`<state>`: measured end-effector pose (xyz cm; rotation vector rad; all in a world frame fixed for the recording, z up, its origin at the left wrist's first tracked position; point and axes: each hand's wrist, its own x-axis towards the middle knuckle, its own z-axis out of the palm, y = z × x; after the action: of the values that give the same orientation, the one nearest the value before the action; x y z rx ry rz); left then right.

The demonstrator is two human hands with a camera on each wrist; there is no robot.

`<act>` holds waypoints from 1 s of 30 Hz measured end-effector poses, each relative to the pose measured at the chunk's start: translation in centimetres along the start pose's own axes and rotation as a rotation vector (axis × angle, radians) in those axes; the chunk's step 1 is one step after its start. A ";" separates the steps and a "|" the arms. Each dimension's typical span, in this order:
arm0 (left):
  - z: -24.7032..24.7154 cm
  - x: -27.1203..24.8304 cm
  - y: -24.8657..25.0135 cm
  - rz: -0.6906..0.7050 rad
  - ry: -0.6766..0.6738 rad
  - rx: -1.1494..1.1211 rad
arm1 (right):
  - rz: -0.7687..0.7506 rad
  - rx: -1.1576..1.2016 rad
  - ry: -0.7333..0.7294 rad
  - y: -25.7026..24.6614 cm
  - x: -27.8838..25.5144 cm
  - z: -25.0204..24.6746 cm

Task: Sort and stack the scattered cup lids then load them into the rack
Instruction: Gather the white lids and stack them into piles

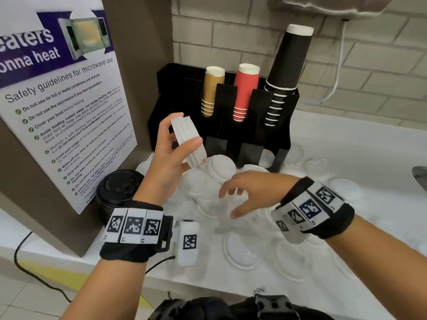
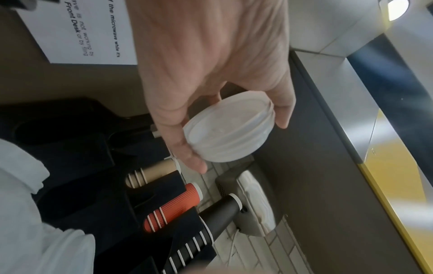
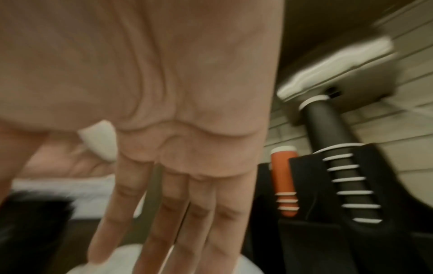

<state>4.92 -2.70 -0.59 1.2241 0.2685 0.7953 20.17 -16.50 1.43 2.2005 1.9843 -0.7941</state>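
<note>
Left hand [image 1: 169, 155] holds a stack of white lids [image 1: 188, 140], thumb on one rim, fingers on the other, stack tilted, lifted off the counter. Black rack [image 1: 280, 132] just beyond the grip, kraft, red and black cups in it. Right hand [image 1: 248, 192] spread, empty, over the loose lid pile [image 1: 203, 188] below the held stack.

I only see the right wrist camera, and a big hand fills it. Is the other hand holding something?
Observer: Yes, the left hand grips a small stack of white plastic cup lids.
Operator: Are more lids lying around?
Observer: Lots, a pile of loose white lids lies in front of the black cup rack.
Operator: Any lids of another colour?
Observer: A stack of black lids stands left of the pile.
</note>
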 end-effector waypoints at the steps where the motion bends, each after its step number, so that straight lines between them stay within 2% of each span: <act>1: 0.1 -0.1 0.0 -0.023 -0.005 -0.020 | -0.006 -0.068 -0.074 -0.4 0.1 0.8; 4: 0.4 -0.3 -0.1 -0.098 0.002 -0.060 | 0.032 -0.290 -0.233 -1.3 0.3 3.2; 6: 0.5 -0.4 -0.3 -0.116 0.012 -0.068 | 0.031 -0.383 -0.289 -1.7 0.2 4.5; 10: 0.3 -0.8 -0.6 -0.117 0.024 -0.041 | -0.026 -0.438 -0.318 -2.4 0.2 6.1; 13: 0.1 -1.0 -0.8 -0.121 0.027 -0.050 | -0.035 -0.412 -0.274 -2.5 0.2 6.3; 15: 0.0 -1.1 -0.9 -0.122 0.020 -0.044 | -0.020 -0.307 -0.167 -2.0 0.3 5.2; 19: 0.3 -1.4 -1.1 -0.099 0.021 -0.045 | 0.063 0.025 0.197 -0.1 0.0 1.0; 23: 0.9 -1.9 -1.2 -0.107 0.000 -0.058 | -0.046 0.563 0.546 0.7 -0.7 -0.6; 26: 1.5 -2.2 -1.5 -0.124 -0.003 -0.053 | -0.128 0.807 0.661 -0.8 -0.6 0.5; 30: 2.1 -2.6 -1.7 -0.132 -0.043 -0.022 | -0.203 0.889 0.740 -1.9 -0.3 1.6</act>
<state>4.96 -6.21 -1.95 1.1882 0.3019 0.6557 17.83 -17.11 0.74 3.1778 2.5359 -1.1902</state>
